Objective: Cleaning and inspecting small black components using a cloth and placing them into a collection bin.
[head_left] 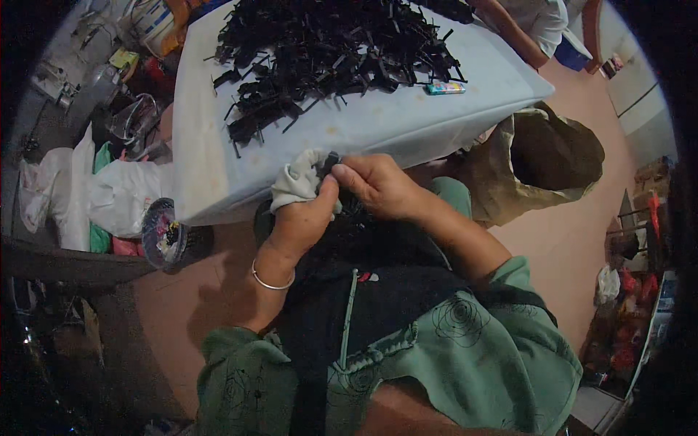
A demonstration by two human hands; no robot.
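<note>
Just off the table's near edge, both my hands meet over a small black plastic piece (331,160). My left hand (302,218) is closed, with a bracelet on its wrist; a whitish cloth or glove (297,182) bunches around its fingers, so I cannot tell if it is worn or held. Thumb and forefinger of my right hand (382,185) pinch the black piece against the left thumb. Much of the piece is hidden by fingers and cloth. Beyond them, a heap of black plastic parts with thin sprue-like sticks (327,54) covers the far part of the table.
The pale-covered table (363,127) bears a small colourful packet (445,88). Right of it stands a big open brown sack (502,174). A clear basket (161,232) and white bags (127,192) are at left. Another person's arm (518,33) reaches in at the far right.
</note>
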